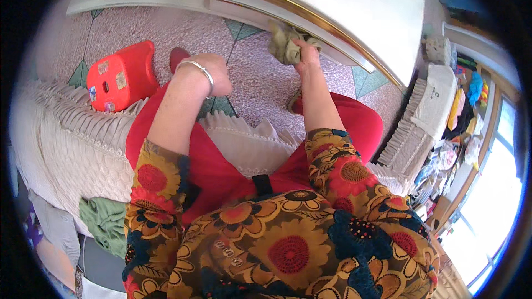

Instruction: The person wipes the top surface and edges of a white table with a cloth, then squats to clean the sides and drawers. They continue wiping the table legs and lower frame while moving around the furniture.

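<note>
My right hand (308, 53) grips a crumpled olive-green cloth (285, 43) at the edge of a white table (353, 4) with a gold-coloured rim. Part of the cloth hangs against the pale ledge under the tabletop. My left hand (211, 72), with a silver bangle (201, 74) at the wrist, is held above the speckled floor, left of the cloth and apart from it. Its fingers are bent and turned away, so whether they hold anything cannot be seen.
A red plastic stool (120, 79) stands on the floor at the left, by a sofa with a pale ruffled cover (83, 133). A green cloth (104, 224) lies at the lower left. Another covered seat (432, 95) and heaped bags and clothes (451, 149) are at the right, near a bright window.
</note>
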`<state>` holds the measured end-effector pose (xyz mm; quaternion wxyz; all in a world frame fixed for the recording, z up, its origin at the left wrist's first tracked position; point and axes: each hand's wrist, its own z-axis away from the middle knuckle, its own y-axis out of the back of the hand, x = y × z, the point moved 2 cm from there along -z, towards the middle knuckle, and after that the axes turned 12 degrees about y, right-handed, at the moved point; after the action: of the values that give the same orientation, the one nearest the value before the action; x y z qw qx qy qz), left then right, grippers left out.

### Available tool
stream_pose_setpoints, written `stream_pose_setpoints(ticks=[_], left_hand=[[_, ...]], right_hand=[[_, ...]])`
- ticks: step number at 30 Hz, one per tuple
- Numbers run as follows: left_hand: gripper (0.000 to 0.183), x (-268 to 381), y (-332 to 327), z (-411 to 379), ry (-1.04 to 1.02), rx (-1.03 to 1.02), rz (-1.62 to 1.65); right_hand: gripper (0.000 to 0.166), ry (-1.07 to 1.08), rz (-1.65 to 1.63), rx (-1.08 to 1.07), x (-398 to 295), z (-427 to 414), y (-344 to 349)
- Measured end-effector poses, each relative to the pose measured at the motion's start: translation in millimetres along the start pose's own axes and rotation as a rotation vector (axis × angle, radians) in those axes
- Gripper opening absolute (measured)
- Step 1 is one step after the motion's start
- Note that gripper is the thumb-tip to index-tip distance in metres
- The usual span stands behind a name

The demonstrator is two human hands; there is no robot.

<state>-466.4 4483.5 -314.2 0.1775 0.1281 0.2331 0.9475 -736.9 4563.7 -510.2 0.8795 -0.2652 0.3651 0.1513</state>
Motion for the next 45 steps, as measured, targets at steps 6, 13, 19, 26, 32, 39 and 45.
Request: stream_pose_setpoints(ticks=[6, 13, 19, 26, 32, 39, 45], left_hand=[[0.036, 2.1, -8.9, -17.1, 0.018, 0.038, -0.017], [0.043, 7.2, -9.5, -19.8, 0.049, -0.019, -0.034], [0.044, 4.7, -15.6, -31.4, 0.016, 0.043, 0.025], [0.046, 13.3, -9.1, -32.5, 0.013, 0.059, 0.012], [0.05, 12.4, -10.3, -30.3, -0.04, 0.094, 0.027], [0.051, 9.8, 0.1, -24.4, -0.055, 0.146, 0.063], [0.052, 14.7, 4.6, -12.5, 0.001, 0.083, -0.013]], right_hand=[[0.035, 0.115, 0.064, 0.076, -69.8, -20.3, 104.2], [0.039, 0.142, 0.411, 0.188, -42.0, -32.5, 123.3], [0.044, 0.108, 0.323, 0.126, -13.4, -17.4, 82.9], [0.067, 0.418, 0.788, 0.091, -21.5, -12.7, 112.1], [0.076, 0.279, 0.525, 0.361, -52.6, -59.3, 153.4], [0.08, 0.758, 0.338, 0.536, -94.0, 2.8, 113.1], [0.095, 0.642, 1.619, 0.458, -133.9, 46.9, 95.8]])
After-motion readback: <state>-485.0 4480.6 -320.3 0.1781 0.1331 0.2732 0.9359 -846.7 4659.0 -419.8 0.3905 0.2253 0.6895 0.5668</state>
